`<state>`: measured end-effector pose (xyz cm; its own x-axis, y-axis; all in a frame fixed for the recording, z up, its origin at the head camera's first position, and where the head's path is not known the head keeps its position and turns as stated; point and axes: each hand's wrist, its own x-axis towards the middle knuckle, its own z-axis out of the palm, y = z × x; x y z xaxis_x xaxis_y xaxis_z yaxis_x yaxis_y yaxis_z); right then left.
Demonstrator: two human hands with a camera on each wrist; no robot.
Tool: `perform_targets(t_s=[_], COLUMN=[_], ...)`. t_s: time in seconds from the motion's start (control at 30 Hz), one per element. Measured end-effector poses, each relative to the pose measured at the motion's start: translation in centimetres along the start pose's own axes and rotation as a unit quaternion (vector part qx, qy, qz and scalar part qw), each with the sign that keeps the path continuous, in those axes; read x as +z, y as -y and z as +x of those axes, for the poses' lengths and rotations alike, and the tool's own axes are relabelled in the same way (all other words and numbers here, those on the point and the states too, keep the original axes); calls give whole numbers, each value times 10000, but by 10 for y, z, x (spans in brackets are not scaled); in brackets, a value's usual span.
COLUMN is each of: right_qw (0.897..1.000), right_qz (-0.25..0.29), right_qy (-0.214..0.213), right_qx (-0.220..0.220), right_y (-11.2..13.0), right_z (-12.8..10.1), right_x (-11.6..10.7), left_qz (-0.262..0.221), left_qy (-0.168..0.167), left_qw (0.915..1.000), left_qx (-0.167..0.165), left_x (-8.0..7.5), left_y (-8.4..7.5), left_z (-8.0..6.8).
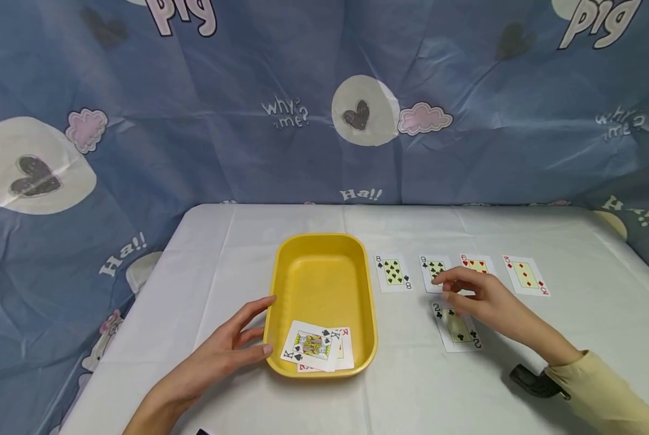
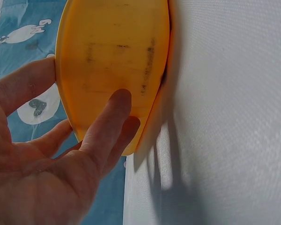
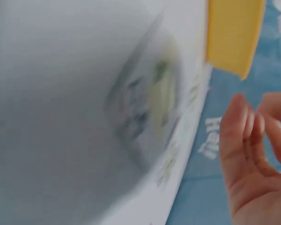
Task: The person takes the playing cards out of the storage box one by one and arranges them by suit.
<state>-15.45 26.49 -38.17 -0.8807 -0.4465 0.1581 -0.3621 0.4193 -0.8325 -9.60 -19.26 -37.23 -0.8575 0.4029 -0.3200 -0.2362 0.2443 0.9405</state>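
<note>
**Left hand at the tray wall, right hand above the card row**

The left hand (image 1: 223,353) lies with fingers extended and slightly spread; fingertips and thumb rest against the outer left wall of the yellow tray (image 1: 278,290). The left wrist view confirms straight fingers (image 2: 107,124) flat against the tray's outer wall (image 2: 112,56), curled round nothing.

The right hand (image 1: 479,299) is over the cards, fingers loosely bent, tips at the lower edge of the nine of clubs (image 1: 432,270). Whether they touch the card cannot be told. The right wrist view is blurred; it shows relaxed fingers (image 3: 246,136) with nothing between them.

The tray stands on the white tablecloth (image 1: 574,241). Inside it, at the near end, two king cards (image 1: 316,349) lie face up, overlapping. To the tray's right runs a row: eight of clubs (image 1: 392,272), nine of clubs, a red card (image 1: 475,263) partly behind the hand, and a diamond card (image 1: 526,275). The two of clubs (image 1: 457,329) lies nearer, below the row, partly under the right hand.

A dark object (image 1: 533,382) is at the right wrist, beside a pale yellow sleeve (image 1: 602,393).
</note>
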Motion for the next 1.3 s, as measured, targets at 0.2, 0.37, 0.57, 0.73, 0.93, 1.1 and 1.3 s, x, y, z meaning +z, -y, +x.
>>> perform_targets(t_s=[0.2,0.37,0.57,0.73,0.93,1.1,1.3], right_qw=[9936,9852,9737,9610,9523,9370,9202], right_qz=[1030,1411,1444,1559,1162,530,-225], right_qy=[372,779,1504,2156,2676,3222,3610], right_qx=[-260,-582,-916,-757,-898,-1238,-1498], right_y=[22,45,70,76,77,78,77], right_z=[22,38,56,67,87,109,132], right_x=[14,34,65,92,109,118,133], left_qz=[46,37,28,-11,1,-10,-56], left_qy=[-42,-36,-37,42,74,30,63], left_qw=[10000,10000,10000,10000,9999,10000,10000], left_qx=[-5,0,3,76,129,54,28], left_x=[0,0,-1,-1,0,0,0], left_y=[0,0,0,0,0,0,0], left_z=[0,0,0,2,1,0,0])
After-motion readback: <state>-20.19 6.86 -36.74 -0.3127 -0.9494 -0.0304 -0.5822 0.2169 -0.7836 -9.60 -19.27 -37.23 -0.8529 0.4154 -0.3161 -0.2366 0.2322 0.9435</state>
